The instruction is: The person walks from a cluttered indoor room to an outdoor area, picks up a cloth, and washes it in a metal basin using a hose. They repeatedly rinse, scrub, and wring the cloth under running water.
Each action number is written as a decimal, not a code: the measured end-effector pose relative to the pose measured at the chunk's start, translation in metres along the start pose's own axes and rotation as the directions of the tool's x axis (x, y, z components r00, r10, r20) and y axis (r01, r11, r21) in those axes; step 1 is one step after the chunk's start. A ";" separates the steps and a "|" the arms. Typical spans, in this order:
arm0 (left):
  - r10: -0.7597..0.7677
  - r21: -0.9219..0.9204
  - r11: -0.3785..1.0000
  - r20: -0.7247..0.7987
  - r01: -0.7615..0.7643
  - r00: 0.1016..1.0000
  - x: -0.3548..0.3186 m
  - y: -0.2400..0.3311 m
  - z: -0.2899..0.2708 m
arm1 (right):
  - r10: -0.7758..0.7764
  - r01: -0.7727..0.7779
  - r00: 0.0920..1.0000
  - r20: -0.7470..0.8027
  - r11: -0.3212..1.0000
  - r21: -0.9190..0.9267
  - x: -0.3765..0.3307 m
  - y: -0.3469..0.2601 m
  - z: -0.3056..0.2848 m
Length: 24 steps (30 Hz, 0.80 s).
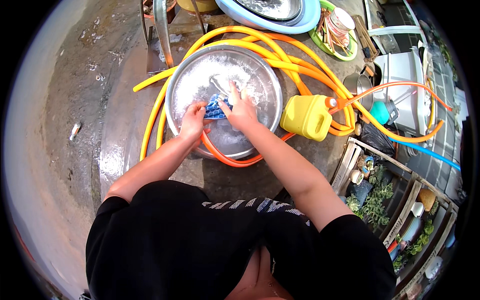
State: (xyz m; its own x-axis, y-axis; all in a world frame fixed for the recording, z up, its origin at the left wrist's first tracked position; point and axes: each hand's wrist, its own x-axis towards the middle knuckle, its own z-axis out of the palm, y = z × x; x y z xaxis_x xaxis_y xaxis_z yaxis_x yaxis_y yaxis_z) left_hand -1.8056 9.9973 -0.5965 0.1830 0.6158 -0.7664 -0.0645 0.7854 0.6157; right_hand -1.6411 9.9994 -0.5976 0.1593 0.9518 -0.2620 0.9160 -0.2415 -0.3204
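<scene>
A wide metal basin (176, 102) stands on the ground before me, with whitish suds or glare across its far half. Over it, my left hand (193, 119) pinches the left edge of a blue patterned cloth (215, 111). The cloth's right side lies between the thumb and fingers of my right hand (241, 111), whose forefinger stretches forward. Just past the cloth is a curved grey shape (217, 81) in the bright area; its kind is unclear. An orange hose (235, 162) loops around the basin's near rim and passes under my right forearm.
A yellow jug (302, 116) stands right of the basin, among coils of yellow-orange hose (312, 75). Farther back are a blue tub (309, 17) and a green basin (354, 49) with sticks. Wooden crates (400, 215) with plants sit at the near right. A metal-legged stand (161, 35) is at the back left.
</scene>
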 end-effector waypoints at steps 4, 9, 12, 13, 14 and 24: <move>0.026 0.090 0.995 0.081 -0.034 0.996 -0.009 0.005 0.003 | -0.405 0.408 0.912 0.067 0.876 -0.258 0.021 0.052 0.028; -0.064 0.130 0.991 0.264 0.030 0.962 -0.007 0.006 -0.004 | -0.386 0.398 0.914 0.122 0.800 -0.450 0.022 0.034 0.059; -0.070 0.048 0.997 0.305 0.058 0.950 -0.012 0.014 -0.009 | -0.074 0.048 0.885 0.459 0.997 0.067 0.030 0.012 0.000; -0.073 0.022 0.997 0.323 0.070 0.944 -0.014 0.021 -0.006 | -0.135 0.102 0.954 0.266 0.985 0.137 0.026 0.018 -0.002; -0.062 -0.046 0.996 0.329 0.082 0.942 -0.016 0.026 -0.007 | -0.202 0.191 0.979 0.039 0.961 0.202 0.019 0.018 -0.006; 0.049 -0.244 0.963 0.578 0.115 0.815 -0.036 0.045 -0.001 | -0.241 -0.067 0.844 0.479 0.838 0.541 -0.157 0.020 -0.089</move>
State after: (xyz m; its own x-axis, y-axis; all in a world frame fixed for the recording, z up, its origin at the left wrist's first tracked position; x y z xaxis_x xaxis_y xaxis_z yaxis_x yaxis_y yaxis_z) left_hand -1.8158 10.0105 -0.5418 0.7125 0.5036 -0.4886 -0.2804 0.8427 0.4596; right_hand -1.6151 9.8619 -0.4819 -0.2625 0.7714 -0.5796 0.5577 -0.3688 -0.7436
